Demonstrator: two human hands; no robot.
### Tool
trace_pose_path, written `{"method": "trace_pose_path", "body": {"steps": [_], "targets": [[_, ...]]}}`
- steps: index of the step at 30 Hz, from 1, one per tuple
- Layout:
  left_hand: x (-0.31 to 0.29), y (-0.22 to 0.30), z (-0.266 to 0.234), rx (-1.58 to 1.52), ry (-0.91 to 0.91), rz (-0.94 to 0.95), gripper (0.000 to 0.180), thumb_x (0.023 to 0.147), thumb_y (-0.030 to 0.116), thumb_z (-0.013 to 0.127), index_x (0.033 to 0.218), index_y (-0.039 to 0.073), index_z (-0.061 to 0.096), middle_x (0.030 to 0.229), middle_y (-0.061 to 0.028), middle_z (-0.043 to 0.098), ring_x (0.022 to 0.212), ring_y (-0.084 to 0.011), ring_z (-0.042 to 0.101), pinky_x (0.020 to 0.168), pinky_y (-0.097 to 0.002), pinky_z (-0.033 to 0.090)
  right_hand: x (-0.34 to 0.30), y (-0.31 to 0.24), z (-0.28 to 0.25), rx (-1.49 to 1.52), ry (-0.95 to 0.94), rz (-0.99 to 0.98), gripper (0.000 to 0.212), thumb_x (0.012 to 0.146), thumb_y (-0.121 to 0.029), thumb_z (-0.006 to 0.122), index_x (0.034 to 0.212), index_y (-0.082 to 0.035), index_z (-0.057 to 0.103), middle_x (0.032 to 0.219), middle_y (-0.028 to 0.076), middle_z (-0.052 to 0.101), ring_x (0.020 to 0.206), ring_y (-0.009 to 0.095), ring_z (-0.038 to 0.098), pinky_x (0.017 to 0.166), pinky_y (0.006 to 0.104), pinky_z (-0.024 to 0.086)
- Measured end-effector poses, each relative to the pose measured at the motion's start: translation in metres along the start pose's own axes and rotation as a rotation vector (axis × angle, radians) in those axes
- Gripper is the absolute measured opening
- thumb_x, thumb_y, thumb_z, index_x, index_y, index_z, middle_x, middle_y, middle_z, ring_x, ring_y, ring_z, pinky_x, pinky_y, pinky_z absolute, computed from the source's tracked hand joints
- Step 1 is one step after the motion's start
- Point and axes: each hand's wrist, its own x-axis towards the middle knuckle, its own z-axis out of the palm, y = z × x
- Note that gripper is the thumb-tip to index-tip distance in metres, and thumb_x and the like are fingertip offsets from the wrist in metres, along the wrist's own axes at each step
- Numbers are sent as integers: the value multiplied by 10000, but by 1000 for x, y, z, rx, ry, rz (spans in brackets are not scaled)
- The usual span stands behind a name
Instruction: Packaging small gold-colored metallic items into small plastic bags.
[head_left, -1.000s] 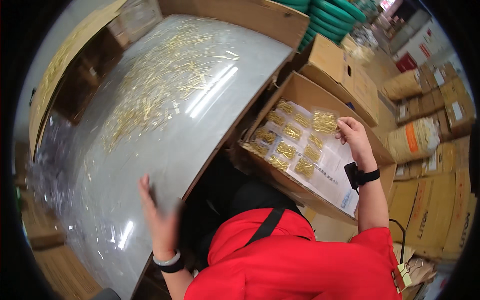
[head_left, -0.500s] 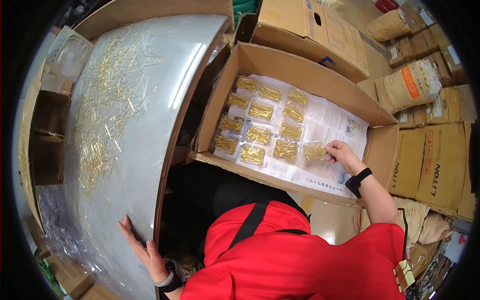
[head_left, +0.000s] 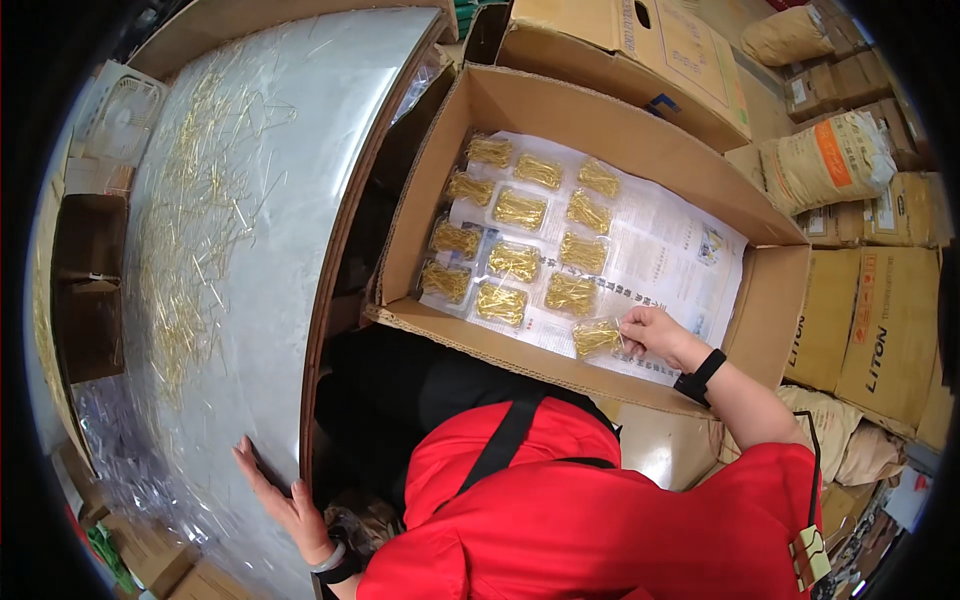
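My right hand [head_left: 656, 335] pinches the edge of a clear plastic pack [head_left: 598, 338] filled with thin gold-coloured metal pieces. It holds this pack low over the front of a shallow cardboard box [head_left: 620, 120]. Inside, several similar packs [head_left: 520, 208] lie in rows on printed newspaper [head_left: 660, 240]. At the near edge of the grey metal tabletop [head_left: 290, 210], my left hand [head_left: 280, 500] rests with its fingers stretched out, holding nothing. Many loose gold-coloured pieces [head_left: 200, 250] are strewn over the tabletop's left part.
Behind the box stands a larger closed carton [head_left: 620, 60]. On the right are stacked cartons [head_left: 885, 320] and a woven sack with an orange band [head_left: 830, 160]. Clear plastic pieces [head_left: 130, 450] are heaped left of the tabletop, beside an open brown carton [head_left: 90, 290].
My right hand has moved the pack left and nearer me, to the front end of a row. The left hand stays at the table edge. The view has shifted slightly.
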Motion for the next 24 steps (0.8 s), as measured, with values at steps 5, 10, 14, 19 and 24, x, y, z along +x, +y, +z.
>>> {"method": "trace_pose_path", "body": {"steps": [5,10,14,19,24], "targets": [[1,1,0,28,-7,-6,908,993,578,497,1604,-29,210,1595,-243,374,1504,-376,316,1240,-471,187,0,-5,6,64,-47,36,149,1022,-164,618,998,-19,643,849,69,695,729,133,684,627,262,566],[0,3,0,48,-11,-21,972,976,639,501,1595,-52,211,1597,-251,366,1504,-385,312,1236,-478,195,-4,-11,18,175,-89,70,163,991,-161,676,1033,-6,652,924,119,721,774,168,714,705,290,610],[0,2,0,60,-8,-19,968,975,642,499,1591,-53,224,1594,-251,369,1500,-384,321,1234,-480,204,1,-11,22,170,-123,105,164,975,-158,703,1022,-7,658,929,109,719,793,165,718,714,281,613],[0,-2,0,86,-6,-3,953,976,638,503,1579,-57,257,1590,-247,378,1493,-387,337,1227,-483,230,7,-13,29,147,-107,105,163,963,-156,711,990,-4,659,893,91,709,776,159,713,677,279,608],[0,-1,1,99,-5,3,925,983,618,509,1570,-58,280,1593,-243,375,1491,-388,339,1224,-483,238,6,-18,42,113,-6,100,167,951,-161,712,958,-1,664,837,81,697,723,147,694,623,270,588]]}}
